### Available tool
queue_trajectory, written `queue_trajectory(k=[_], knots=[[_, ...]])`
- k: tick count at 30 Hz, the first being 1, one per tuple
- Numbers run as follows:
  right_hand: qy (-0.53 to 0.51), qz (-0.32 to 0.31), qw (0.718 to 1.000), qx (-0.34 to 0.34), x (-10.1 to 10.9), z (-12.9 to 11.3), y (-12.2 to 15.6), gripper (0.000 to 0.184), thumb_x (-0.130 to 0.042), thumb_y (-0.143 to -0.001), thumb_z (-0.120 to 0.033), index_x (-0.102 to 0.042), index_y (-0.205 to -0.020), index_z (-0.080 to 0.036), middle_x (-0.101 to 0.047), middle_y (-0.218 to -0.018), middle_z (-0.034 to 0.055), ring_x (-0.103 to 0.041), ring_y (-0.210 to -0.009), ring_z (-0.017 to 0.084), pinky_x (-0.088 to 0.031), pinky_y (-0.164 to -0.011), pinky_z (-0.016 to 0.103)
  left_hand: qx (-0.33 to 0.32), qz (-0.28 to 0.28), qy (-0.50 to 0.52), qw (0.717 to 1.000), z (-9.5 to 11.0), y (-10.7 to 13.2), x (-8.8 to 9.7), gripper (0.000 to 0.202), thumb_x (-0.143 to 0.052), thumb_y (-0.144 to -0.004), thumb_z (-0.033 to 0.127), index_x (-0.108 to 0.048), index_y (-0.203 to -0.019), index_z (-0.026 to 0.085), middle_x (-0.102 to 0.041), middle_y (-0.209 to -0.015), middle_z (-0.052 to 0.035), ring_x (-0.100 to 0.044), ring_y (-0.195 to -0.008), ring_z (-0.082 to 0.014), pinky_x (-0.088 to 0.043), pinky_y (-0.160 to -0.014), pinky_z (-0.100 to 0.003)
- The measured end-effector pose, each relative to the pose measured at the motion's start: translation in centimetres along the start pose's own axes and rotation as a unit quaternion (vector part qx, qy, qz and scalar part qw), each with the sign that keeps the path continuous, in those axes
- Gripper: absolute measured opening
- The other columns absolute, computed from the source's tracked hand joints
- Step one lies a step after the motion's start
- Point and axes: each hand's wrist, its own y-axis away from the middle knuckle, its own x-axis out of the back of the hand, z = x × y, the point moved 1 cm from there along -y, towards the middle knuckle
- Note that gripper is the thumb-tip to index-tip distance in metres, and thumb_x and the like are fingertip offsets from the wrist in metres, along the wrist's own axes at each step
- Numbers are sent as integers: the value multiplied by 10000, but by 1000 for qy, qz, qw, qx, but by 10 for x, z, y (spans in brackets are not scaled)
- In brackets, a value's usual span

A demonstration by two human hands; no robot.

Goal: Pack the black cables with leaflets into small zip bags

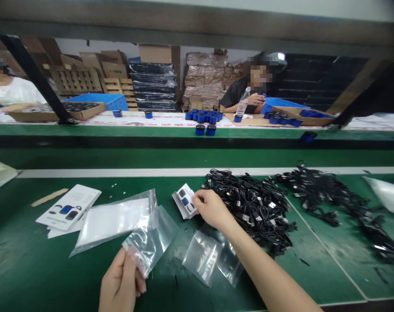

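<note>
Left hand [124, 274]: we pinch a clear bag [158, 234] near its edge, perhaps keeping the rest free.
Right hand [214, 209]: our thumb and fingers close on small leaflets [184, 199], stacked beside the cables [253, 201] on the desk [164, 297], likely for easy reach.
Zip bag [114, 219]: white contents.
Far carton [92, 113]: many dark pieces [76, 106].

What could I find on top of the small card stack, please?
A white card with printed pictures; the right hand covers part of its right edge, hiding anything there.
</note>
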Motion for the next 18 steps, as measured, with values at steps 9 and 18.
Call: queue_trajectory(k=[9,18], knots=[[104,73,917,378,-30,-7,109,181,-481,-893,-124,-588,-762,-189,-606,-682,19,-532,-599,160,-382,-529,250,83,11,236,968,14,-5,-11,331,-658,-620,485,-614,-678,162,-651,-528,-4,-585,-443,-169,-475,-392,-256],[-29,151,953,262,-77,8,120,242,-584,-770,-101,-585,-988,-205,-630,-871,65,-609,-778,215,-507,-646,297,-41,146,99,983,11,0,-12,237,-565,-776,408,-512,-638,222,-476,-488,80,-429,-449,-113,-337,-438,-217]])
